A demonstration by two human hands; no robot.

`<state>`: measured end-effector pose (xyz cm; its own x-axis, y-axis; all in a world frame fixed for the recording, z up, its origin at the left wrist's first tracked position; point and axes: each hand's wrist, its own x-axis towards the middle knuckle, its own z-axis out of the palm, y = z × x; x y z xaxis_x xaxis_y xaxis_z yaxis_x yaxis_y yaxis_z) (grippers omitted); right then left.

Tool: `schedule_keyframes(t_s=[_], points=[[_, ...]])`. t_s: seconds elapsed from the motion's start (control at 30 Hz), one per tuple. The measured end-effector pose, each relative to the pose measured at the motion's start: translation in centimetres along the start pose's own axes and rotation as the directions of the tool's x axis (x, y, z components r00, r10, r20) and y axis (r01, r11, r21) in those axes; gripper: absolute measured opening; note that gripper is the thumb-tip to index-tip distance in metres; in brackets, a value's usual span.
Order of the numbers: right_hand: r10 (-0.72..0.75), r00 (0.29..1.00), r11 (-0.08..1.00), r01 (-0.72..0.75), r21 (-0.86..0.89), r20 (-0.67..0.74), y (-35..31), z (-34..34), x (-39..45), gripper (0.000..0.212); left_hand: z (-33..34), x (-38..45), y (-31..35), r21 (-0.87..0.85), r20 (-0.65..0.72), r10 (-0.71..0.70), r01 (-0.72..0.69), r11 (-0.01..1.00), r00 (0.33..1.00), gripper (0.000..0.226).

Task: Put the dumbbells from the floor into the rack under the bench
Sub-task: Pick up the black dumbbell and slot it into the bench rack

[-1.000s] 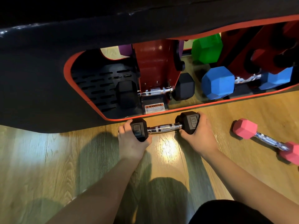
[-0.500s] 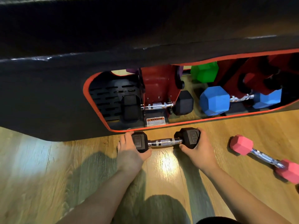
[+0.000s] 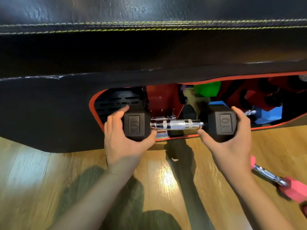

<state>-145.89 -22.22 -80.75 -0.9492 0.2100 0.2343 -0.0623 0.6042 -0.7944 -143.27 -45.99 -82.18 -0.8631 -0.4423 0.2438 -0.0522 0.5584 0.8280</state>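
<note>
A black hex dumbbell [image 3: 177,125] marked 10 with a chrome handle hangs level above the floor, right in front of the rack opening [image 3: 116,100] under the black bench [image 3: 149,50]. My left hand [image 3: 121,138] cups its left head. Its right head rests in my right hand [image 3: 232,143]. Behind it in the rack I see another black dumbbell, mostly hidden, a blue dumbbell [image 3: 269,117] and a green head [image 3: 207,88]. A pink dumbbell [image 3: 279,180] lies on the floor at the right.
The bench pad overhangs the whole upper view. Red frame parts [image 3: 162,100] stand inside the rack between the slots. The wooden floor [image 3: 41,180] lies below, with my shadow across it.
The black dumbbell has left the floor, lifted by both hands up to the level of the rack opening. My head has moved closer to the bench.
</note>
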Motion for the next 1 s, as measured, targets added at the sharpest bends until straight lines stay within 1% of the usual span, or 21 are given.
schedule_keyframes(t_s=[0.07, 0.17, 0.33, 0.43, 0.53, 0.6, 0.67, 0.7, 0.73, 0.8, 0.83, 0.87, 0.93, 0.97, 1.0], points=[[-0.047, 0.999, 0.999, 0.047, 0.002, -0.026, -1.3, -0.7, 0.9, 0.089, -0.3, 1.0, 1.0, -0.037, -0.047, 0.018, -0.020, 0.999, 0.999, 0.086], [-0.081, 0.996, 0.997, 0.080, -0.024, -0.039, -2.3, -1.0, 2.5, 0.088, -0.5, 2.2, 1.6, -0.067, -0.072, -0.016, 0.011, 0.998, 0.997, 0.087], [-0.064, 0.998, 0.998, 0.064, -0.029, -0.008, -3.1, 0.0, 4.4, 0.094, -0.4, 3.3, 1.6, -0.078, -0.072, -0.090, 0.084, 0.993, 0.993, 0.089], [-0.059, 0.998, 0.997, 0.058, -0.045, -0.028, -3.1, 0.9, 5.4, 0.096, 0.0, 4.5, 1.8, -0.081, -0.087, -0.107, 0.100, 0.992, 0.990, 0.090], [-0.041, 0.998, 0.999, 0.040, -0.015, -0.057, -2.4, 2.5, 6.7, 0.098, 0.9, 5.7, 1.6, -0.038, -0.101, -0.096, 0.092, 0.995, 0.990, 0.084], [-0.002, 0.999, 1.000, 0.002, -0.015, -0.046, -1.8, 4.1, 7.5, 0.097, 1.3, 6.5, 1.2, -0.037, -0.098, -0.068, 0.065, 0.997, 0.993, 0.076], [0.024, 0.999, 0.996, -0.027, -0.083, -0.034, -1.7, 5.8, 7.8, 0.102, 1.8, 7.1, 1.2, -0.027, -0.101, -0.026, 0.023, 0.999, 0.995, 0.067], [0.017, 0.999, 0.989, -0.021, -0.146, -0.032, -1.8, 6.4, 8.0, 0.109, 2.0, 7.2, 1.3, 0.031, -0.112, -0.009, 0.013, 0.999, 0.994, 0.068], [0.010, 1.000, 0.974, -0.016, -0.225, -0.030, -2.0, 7.0, 8.1, 0.115, 2.0, 7.1, 1.6, 0.135, -0.132, 0.034, -0.016, 0.991, 0.991, 0.072], [-0.003, 1.000, 0.938, -0.006, -0.347, -0.026, -1.9, 7.4, 8.2, 0.120, 2.1, 6.6, 2.3, 0.367, -0.221, 0.202, -0.111, 0.924, 0.954, 0.080], [-0.006, 1.000, 0.929, -0.002, -0.370, -0.022, -1.7, 7.5, 8.3, 0.119, 2.1, 6.3, 3.0, 0.414, -0.230, 0.269, -0.156, 0.897, 0.935, 0.079], [-0.007, 1.000, 0.924, -0.001, -0.382, -0.021, -1.5, 7.5, 8.3, 0.120, 2.1, 6.2, 3.7, 0.429, -0.230, 0.321, -0.200, 0.881, 0.919, 0.078], [0.010, 1.000, 0.929, -0.014, -0.369, -0.014, -1.2, 7.5, 8.3, 0.120, 2.2, 6.1, 3.9, 0.400, -0.187, 0.322, -0.228, 0.888, 0.928, 0.089], [0.020, 1.000, 0.938, -0.025, -0.344, -0.018, -1.3, 7.6, 8.1, 0.116, 1.8, 6.1, 3.5, 0.383, -0.145, 0.307, -0.233, 0.894, 0.941, 0.089], [0.020, 0.999, 0.944, -0.030, -0.329, -0.033, -1.3, 7.6, 8.0, 0.112, 1.9, 6.1, 2.4, 0.328, -0.129, 0.271, -0.217, 0.919, 0.954, 0.078]])
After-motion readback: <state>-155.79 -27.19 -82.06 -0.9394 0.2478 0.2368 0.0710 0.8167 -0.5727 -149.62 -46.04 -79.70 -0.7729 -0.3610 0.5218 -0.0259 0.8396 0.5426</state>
